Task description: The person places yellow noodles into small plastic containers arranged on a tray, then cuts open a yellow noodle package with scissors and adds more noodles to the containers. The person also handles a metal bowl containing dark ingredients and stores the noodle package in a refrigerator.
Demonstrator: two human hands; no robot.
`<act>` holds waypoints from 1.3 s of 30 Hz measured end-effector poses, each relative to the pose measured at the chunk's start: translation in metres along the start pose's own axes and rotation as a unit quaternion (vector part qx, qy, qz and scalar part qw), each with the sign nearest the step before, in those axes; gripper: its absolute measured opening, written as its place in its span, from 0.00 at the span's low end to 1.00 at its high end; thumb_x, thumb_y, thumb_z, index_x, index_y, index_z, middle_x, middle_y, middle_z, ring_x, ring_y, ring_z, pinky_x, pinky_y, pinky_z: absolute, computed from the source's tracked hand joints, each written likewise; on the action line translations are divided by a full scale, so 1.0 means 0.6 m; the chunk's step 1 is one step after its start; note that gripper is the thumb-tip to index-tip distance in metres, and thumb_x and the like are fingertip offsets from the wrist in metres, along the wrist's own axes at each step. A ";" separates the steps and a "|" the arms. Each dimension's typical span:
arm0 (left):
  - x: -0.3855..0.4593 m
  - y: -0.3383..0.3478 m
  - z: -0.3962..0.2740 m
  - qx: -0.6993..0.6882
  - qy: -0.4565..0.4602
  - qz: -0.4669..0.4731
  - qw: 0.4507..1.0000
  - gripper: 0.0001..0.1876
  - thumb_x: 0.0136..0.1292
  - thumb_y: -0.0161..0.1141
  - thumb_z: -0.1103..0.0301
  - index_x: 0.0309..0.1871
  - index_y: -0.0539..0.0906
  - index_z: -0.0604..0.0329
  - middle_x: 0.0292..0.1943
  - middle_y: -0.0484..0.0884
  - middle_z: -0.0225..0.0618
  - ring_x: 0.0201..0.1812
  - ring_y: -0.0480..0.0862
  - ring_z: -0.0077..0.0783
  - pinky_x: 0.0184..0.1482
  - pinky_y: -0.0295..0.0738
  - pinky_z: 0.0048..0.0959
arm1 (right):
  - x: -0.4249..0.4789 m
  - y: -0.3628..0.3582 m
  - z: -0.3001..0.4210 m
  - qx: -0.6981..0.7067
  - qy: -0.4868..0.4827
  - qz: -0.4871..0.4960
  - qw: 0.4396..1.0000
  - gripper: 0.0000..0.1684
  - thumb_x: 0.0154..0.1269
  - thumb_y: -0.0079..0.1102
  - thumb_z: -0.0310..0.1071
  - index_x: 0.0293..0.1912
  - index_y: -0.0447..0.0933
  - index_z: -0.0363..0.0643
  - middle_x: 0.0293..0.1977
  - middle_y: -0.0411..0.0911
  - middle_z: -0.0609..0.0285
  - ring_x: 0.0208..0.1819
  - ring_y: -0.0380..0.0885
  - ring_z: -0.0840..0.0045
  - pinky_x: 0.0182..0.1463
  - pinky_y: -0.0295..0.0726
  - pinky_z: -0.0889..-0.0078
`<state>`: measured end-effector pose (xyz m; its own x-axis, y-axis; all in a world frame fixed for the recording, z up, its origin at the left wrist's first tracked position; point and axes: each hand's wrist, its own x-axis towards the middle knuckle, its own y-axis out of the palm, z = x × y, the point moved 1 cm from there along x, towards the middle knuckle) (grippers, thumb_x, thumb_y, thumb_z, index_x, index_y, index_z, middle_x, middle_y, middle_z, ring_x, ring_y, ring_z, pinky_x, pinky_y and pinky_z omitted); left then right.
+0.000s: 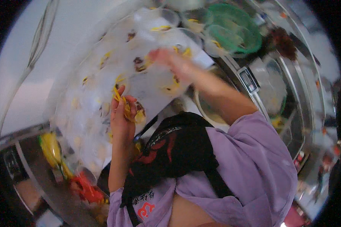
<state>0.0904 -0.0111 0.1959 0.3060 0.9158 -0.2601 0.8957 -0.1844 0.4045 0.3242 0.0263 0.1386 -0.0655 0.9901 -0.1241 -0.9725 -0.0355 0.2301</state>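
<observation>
My left hand (123, 112) is closed around a small bunch of yellow strips (118, 95), with some sticking out past the fingertips. Just right of it, a clear container holds dark brown pieces (140, 107) and pale yellow food. Farther off, my right hand (162, 57) reaches over the crowded table and is blurred by motion. Next to its fingers lie dark brown pieces (138, 61) with a few yellow strips; whether the hand grips anything is unclear. Many clear containers (170, 85) are packed together on a white surface, several with yellow strips and brown pieces inside.
A green plastic basket (251, 31) stands at the upper right, with clear bowls by it. A small device with a display (248, 79) sits on the metal edge beyond my right forearm. At lower left are a yellow bag (51, 150) and a red bag (86, 187).
</observation>
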 end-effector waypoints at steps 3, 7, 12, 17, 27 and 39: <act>-0.006 0.049 0.033 0.071 0.057 0.071 0.993 0.16 0.67 0.47 0.62 0.55 0.69 0.56 0.35 0.74 0.31 0.33 0.72 0.23 0.34 0.68 0.18 | -0.147 0.114 -0.023 0.353 0.175 0.096 0.914 0.33 0.66 0.34 0.59 0.56 0.66 0.43 0.52 0.70 0.58 0.53 0.69 0.69 0.58 0.64 0.66; -0.021 0.085 0.131 0.416 0.346 0.259 0.800 0.15 0.61 0.49 0.69 0.52 0.71 0.59 0.43 0.73 0.40 0.43 0.74 0.38 0.47 0.70 0.35 | -0.245 0.120 -0.042 0.526 0.073 0.067 0.845 0.32 0.67 0.31 0.60 0.52 0.68 0.44 0.46 0.74 0.56 0.49 0.72 0.67 0.56 0.67 0.66; -0.083 0.216 0.194 0.580 0.429 0.347 0.599 0.23 0.55 0.50 0.72 0.57 0.69 0.61 0.55 0.70 0.40 0.57 0.68 0.45 0.62 0.54 0.46 | -0.371 0.026 -0.060 0.575 0.011 -0.090 0.813 0.24 0.68 0.36 0.54 0.49 0.71 0.47 0.47 0.75 0.59 0.49 0.73 0.70 0.54 0.70 0.64; -0.148 0.347 0.267 0.669 0.407 0.405 0.472 0.28 0.57 0.49 0.68 0.63 0.62 0.59 0.65 0.59 0.40 0.68 0.53 0.43 0.65 0.36 0.56 | -0.508 -0.080 -0.091 0.568 -0.028 -0.181 0.802 0.19 0.67 0.44 0.48 0.49 0.70 0.47 0.46 0.75 0.62 0.47 0.74 0.74 0.50 0.73 0.69; -0.191 0.633 0.532 0.564 0.277 0.494 0.601 0.34 0.54 0.57 0.59 0.63 0.60 0.63 0.66 0.55 0.45 0.67 0.55 0.48 0.64 0.47 0.54 | -0.780 -0.420 -0.152 0.500 -0.046 -0.232 0.833 0.19 0.66 0.49 0.38 0.54 0.67 0.42 0.43 0.76 0.59 0.44 0.75 0.76 0.48 0.75 0.70; -0.193 0.726 0.633 -0.068 -0.476 0.322 0.815 0.29 0.66 0.41 0.46 0.62 0.63 0.55 0.58 0.68 0.40 0.58 0.68 0.39 0.58 0.65 0.40 | -0.840 -0.584 -0.024 -0.170 -0.080 -0.158 0.970 0.15 0.63 0.51 0.36 0.48 0.72 0.42 0.48 0.73 0.55 0.50 0.72 0.63 0.55 0.69 0.65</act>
<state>0.5673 -0.3331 0.0691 0.8684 -0.0595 -0.4923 0.4268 -0.4159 0.8030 0.6950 -0.4624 0.1066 0.2564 0.9663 0.0205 -0.9578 0.2569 -0.1291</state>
